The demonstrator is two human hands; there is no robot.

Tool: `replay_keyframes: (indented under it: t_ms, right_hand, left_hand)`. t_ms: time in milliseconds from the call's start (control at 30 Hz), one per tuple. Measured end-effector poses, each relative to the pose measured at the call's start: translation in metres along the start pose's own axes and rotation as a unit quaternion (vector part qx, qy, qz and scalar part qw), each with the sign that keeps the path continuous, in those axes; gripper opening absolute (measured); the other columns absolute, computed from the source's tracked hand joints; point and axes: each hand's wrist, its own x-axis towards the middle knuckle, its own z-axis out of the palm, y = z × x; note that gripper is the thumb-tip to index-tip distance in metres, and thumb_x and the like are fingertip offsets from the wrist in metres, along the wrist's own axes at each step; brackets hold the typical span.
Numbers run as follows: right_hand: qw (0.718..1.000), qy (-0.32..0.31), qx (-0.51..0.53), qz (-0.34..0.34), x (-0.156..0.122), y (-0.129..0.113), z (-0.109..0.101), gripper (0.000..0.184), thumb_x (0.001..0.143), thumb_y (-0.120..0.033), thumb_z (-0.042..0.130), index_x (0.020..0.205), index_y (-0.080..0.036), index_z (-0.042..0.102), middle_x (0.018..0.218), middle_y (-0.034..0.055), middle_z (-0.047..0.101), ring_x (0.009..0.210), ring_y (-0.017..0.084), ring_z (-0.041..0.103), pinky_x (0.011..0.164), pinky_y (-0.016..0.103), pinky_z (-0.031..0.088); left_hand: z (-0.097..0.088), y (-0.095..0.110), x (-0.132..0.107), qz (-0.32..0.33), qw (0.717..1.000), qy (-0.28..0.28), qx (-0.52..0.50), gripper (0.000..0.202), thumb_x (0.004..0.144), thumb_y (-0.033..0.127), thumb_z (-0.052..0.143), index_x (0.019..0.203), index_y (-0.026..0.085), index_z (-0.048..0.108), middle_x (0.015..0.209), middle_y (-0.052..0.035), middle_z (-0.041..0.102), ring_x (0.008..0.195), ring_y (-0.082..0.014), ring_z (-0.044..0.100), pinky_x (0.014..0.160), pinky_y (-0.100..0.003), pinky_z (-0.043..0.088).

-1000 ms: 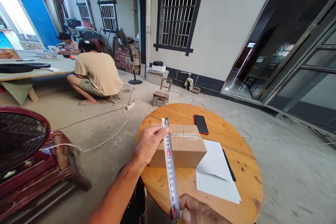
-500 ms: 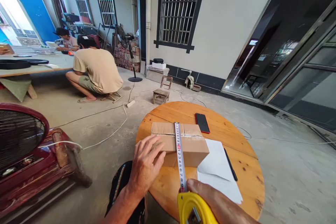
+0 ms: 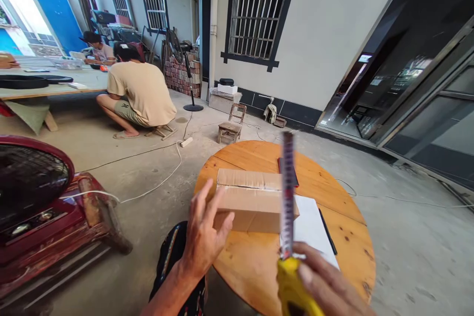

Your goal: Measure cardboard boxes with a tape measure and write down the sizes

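Observation:
A brown cardboard box [image 3: 248, 200] with a taped seam lies on the round wooden table [image 3: 255, 261]. My left hand [image 3: 205, 232] is at the box's left end, fingers spread and raised; whether a fingertip touches the cardboard I cannot tell. In my right hand [image 3: 326, 281] is a yellow tape measure [image 3: 296, 289], its blade [image 3: 288, 197] pulled out and standing up, blurred by motion. The blade hides the box's right end and part of a dark phone [image 3: 292, 173] with a red edge. White paper [image 3: 314, 227] lies right of the box, with a black pen [image 3: 328, 231] along it.
A red fan [image 3: 33, 192] on a wooden stand is close on the left. Beyond it a person [image 3: 140, 91] squats by a work table [image 3: 85, 84], with another person [image 3: 101, 52] behind. A small wooden chair [image 3: 231, 126] and cables [image 3: 155, 185] are on the floor.
The tape blade has come up off the box and swung right, upright, with my right hand. My left hand's fingers have lifted and spread from the box top. The view has shifted slightly.

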Motion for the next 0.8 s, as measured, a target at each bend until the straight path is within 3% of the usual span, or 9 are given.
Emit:
replay_keyframes:
  t_ms: [67,167,267,333,433,567,633,733,800]
  right_hand:
    - [0.996,0.091,0.004,-0.027,0.004,-0.003,-0.024,0.068,0.077,-0.07,0.062,0.132,-0.029,0.053,0.127,0.0069,0.065,0.107,0.03,0.066,0.086,0.035,0.055]
    - [0.982,0.153,-0.015,-0.105,0.021,-0.01,-0.042,0.061,0.083,-0.066,0.059,0.129,-0.026,0.053,0.135,0.0077,0.06,0.111,0.028,0.064,0.081,0.03,0.056]
    - [0.987,0.104,0.025,-0.116,0.04,-0.014,-0.036,0.059,0.086,-0.062,0.057,0.127,-0.02,0.053,0.119,0.011,0.069,0.094,0.027,0.07,0.055,0.028,0.054]
    - [0.991,0.062,0.059,-0.099,0.046,-0.017,-0.027,0.062,0.085,-0.063,0.057,0.127,-0.017,0.051,0.101,0.0103,0.073,0.079,0.026,0.073,0.044,0.027,0.05]
    - [0.99,0.041,0.09,-0.102,0.051,-0.03,-0.02,0.058,0.085,-0.061,0.058,0.124,-0.018,0.052,0.091,0.0078,0.074,0.073,0.026,0.073,0.042,0.027,0.051]
    - [0.989,0.003,0.113,-0.099,0.069,-0.062,-0.028,0.041,0.091,-0.052,0.054,0.112,-0.017,0.054,0.09,0.0097,0.073,0.078,0.026,0.073,0.039,0.025,0.052]
    - [0.99,0.006,0.102,-0.095,0.081,-0.076,-0.031,0.035,0.093,-0.047,0.051,0.108,-0.015,0.055,0.085,0.0101,0.072,0.075,0.024,0.073,0.038,0.023,0.051]
    - [0.992,0.027,0.073,-0.1,0.084,-0.084,-0.028,0.033,0.093,-0.046,0.052,0.105,-0.015,0.056,0.083,0.0088,0.071,0.067,0.021,0.071,0.037,0.023,0.051]
    - [0.994,-0.008,0.079,-0.073,0.072,-0.081,-0.02,0.037,0.091,-0.05,0.054,0.105,-0.016,0.056,0.086,0.0097,0.072,0.068,0.023,0.072,0.034,0.024,0.051]
  left_hand:
    - [0.001,-0.008,-0.015,-0.063,0.998,0.023,-0.023,0.061,0.089,0.031,0.06,0.145,0.023,0.038,0.151,-0.0153,0.038,0.137,-0.0323,0.04,0.11,-0.052,0.038]
    - [0.009,-0.02,-0.038,-0.164,0.983,-0.024,-0.072,0.066,0.091,0.037,0.056,0.149,0.02,0.03,0.151,-0.016,0.041,0.138,-0.0318,0.041,0.11,-0.051,0.039]
    - [0.019,-0.024,-0.049,-0.241,0.957,-0.11,-0.117,0.063,0.093,0.041,0.051,0.147,0.015,0.032,0.141,-0.018,0.053,0.13,-0.03,0.053,0.102,-0.046,0.048]
    - [0.018,-0.023,-0.045,-0.263,0.948,-0.132,-0.12,0.058,0.093,0.044,0.049,0.142,0.015,0.04,0.131,-0.0171,0.062,0.122,-0.0291,0.06,0.094,-0.043,0.053]
    - [0.005,-0.021,-0.028,-0.265,0.953,-0.127,-0.078,0.055,0.091,0.046,0.05,0.138,0.017,0.046,0.118,-0.0137,0.07,0.108,-0.0275,0.068,0.084,-0.038,0.056]
    - [-0.018,-0.026,-0.008,-0.255,0.958,-0.131,0.005,0.06,0.09,0.052,0.05,0.139,0.018,0.046,0.093,-0.0068,0.075,0.077,-0.0231,0.073,0.065,-0.033,0.057]
    - [-0.023,-0.028,-0.005,-0.238,0.962,-0.132,0.035,0.059,0.091,0.053,0.048,0.138,0.017,0.047,0.096,-0.0071,0.074,0.071,-0.022,0.072,0.063,-0.034,0.057]
    - [-0.023,-0.029,-0.009,-0.162,0.978,-0.12,0.043,0.057,0.092,0.048,0.048,0.14,0.016,0.046,0.126,-0.0143,0.064,0.102,-0.0263,0.069,0.083,-0.04,0.058]
    - [-0.022,-0.029,-0.014,-0.104,0.987,-0.118,0.037,0.056,0.092,0.044,0.052,0.141,0.018,0.046,0.144,-0.0155,0.049,0.126,-0.0291,0.056,0.098,-0.043,0.052]
